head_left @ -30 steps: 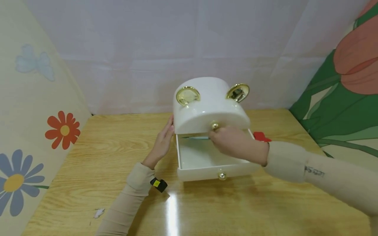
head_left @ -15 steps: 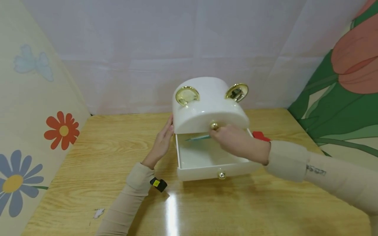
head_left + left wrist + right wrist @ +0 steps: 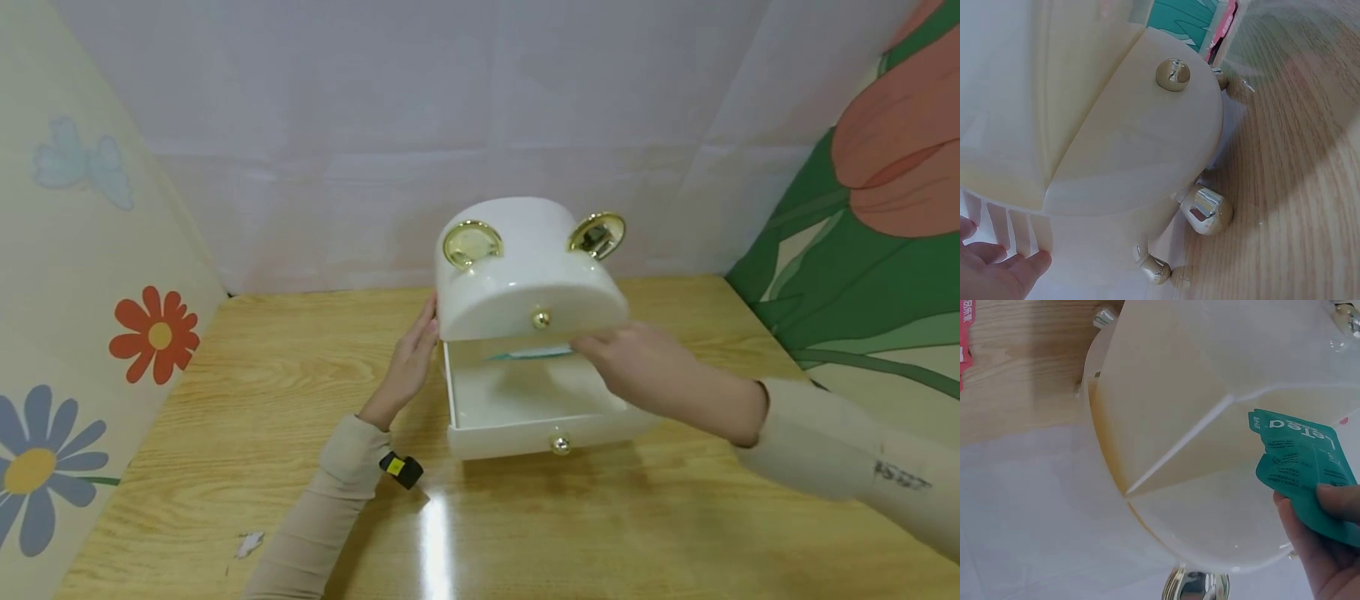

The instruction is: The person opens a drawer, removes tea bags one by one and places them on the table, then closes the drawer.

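A white storage box (image 3: 525, 237) with two round gold ears stands on the table, its lower drawer (image 3: 502, 440) pulled out towards me. My left hand (image 3: 405, 367) rests against the box's left side; the left wrist view shows its fingertips (image 3: 1038, 259) on the wall. Between thumb and fingers, my right hand (image 3: 637, 362) pinches a flat teal packet (image 3: 1300, 462) with white lettering. In the head view that packet (image 3: 534, 353) appears edge-on over the back of the drawer. The box's upper front carries a gold knob (image 3: 541, 318).
A red packet (image 3: 965, 337) lies on the wooden table beside the box. Nearer me on the left is a small white scrap (image 3: 249, 544). Behind the table hangs a pale cloth (image 3: 360, 150); painted panels flank it. Small gold feet (image 3: 1157, 269) hold up the box.
My right hand has moved to the right, away from the upper knob, carrying the teal packet along. In the head view it now covers the red packet. My left hand stays on the box.
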Demonstrator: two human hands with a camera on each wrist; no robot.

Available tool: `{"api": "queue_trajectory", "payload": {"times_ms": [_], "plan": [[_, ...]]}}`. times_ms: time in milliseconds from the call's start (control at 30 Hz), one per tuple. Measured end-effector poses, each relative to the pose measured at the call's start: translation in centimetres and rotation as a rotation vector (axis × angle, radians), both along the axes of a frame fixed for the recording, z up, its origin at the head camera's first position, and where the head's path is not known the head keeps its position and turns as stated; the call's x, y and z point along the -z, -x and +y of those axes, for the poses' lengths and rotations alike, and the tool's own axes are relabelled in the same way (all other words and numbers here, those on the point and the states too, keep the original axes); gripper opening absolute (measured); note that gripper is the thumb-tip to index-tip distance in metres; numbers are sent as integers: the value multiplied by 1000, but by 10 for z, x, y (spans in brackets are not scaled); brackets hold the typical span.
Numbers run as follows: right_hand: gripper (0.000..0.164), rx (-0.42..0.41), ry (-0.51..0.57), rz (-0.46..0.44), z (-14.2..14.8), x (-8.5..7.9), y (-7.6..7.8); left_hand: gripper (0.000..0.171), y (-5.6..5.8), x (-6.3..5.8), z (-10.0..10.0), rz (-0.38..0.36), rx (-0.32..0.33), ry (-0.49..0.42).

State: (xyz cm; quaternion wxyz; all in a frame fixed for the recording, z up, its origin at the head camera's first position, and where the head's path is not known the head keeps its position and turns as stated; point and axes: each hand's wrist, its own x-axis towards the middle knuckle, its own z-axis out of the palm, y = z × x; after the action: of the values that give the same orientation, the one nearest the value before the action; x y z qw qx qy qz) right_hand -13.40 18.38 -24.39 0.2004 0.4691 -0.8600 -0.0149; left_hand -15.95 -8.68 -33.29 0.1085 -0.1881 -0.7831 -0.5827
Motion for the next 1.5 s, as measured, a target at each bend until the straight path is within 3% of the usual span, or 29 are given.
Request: {"api": "queue_trajectory", "payload": {"times_ms": [200, 267, 300, 433, 467, 633, 900, 1300, 1500], "plan": [[25, -95, 90, 104, 21, 1, -4, 45, -1, 3, 3, -24, 13, -2], [12, -116, 119, 104, 28, 0, -6, 45, -2, 4, 4, -21, 21, 1], [15, -123, 134, 107, 31, -1, -8, 45, -3, 4, 5, -19, 26, 0], [55, -142, 193, 107, 42, -4, -13, 45, -4, 4, 5, -20, 24, 8], [58, -137, 201, 109, 44, -5, -14, 45, -4, 4, 5, -19, 24, 8], [63, -68, 234, 131, 55, -12, -20, 45, -4, 3, 5, -19, 28, 9], [58, 39, 266, 277, 76, -18, -22, 45, -3, 2, 3, -12, 12, 6], [67, 210, 280, 341, 112, -10, -26, 45, -3, 1, 1, -15, 14, 2], [62, 251, 221, 351, 133, 5, -14, 45, 0, 2, 0, -7, 26, -3]]}}
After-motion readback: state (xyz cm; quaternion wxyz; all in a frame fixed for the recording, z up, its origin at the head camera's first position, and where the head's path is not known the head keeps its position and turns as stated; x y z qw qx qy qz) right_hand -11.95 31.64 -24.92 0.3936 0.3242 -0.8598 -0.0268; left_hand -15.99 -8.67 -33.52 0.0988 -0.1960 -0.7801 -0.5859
